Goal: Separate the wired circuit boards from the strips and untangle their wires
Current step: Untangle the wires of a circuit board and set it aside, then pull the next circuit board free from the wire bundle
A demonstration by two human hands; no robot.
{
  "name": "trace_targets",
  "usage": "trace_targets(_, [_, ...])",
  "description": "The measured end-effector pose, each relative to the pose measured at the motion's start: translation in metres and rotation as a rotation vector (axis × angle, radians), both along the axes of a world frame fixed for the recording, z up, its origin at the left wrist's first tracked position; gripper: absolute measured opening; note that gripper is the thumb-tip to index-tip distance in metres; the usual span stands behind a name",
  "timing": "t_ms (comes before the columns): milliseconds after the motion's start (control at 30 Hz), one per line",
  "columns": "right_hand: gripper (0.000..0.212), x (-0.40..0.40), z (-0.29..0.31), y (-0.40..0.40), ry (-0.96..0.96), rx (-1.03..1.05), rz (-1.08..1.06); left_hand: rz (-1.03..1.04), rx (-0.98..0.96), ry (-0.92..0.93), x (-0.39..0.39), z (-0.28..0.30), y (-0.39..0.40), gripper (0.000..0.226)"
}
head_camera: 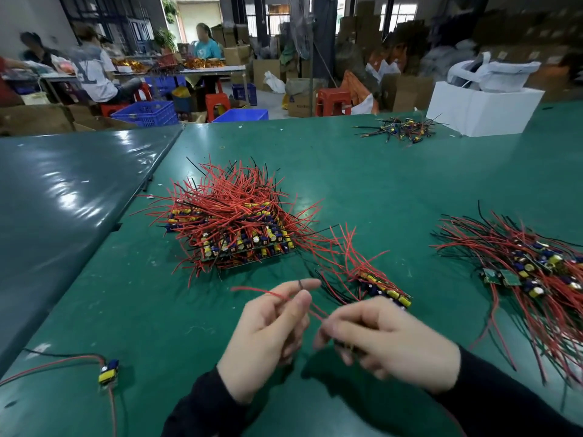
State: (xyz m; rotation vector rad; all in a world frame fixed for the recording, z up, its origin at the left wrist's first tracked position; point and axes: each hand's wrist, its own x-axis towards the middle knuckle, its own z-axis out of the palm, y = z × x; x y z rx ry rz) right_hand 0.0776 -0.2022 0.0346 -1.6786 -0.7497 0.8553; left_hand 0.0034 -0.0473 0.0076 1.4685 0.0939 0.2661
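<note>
While the left hand (268,339) pinches a red wire (258,291), the right hand (388,339) curls over something blurred; grip unclear. 1 board strip (386,291) lies just beyond on the green table (378,184).

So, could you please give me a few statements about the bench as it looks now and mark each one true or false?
1. The left hand pinches a red wire. True.
2. The big pile of boards lies right of the hands. False: it lies ahead and to the left; a looser pile lies on the right.
3. One single board lies alone near the left edge of the green table. True.
4. The white box stands at the near left corner. False: it stands at the far right.
5. The right hand lies flat on the table. False: its fingers are curled, though blur hides what it holds.
</note>
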Motion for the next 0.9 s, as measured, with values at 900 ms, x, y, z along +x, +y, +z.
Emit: trace_targets(900, [0.024, 0.063, 0.073, -0.134, -0.752, -0.322, -0.597, 0.028, -0.648, 0.142, -0.002, 0.013, 0.017, 0.032])
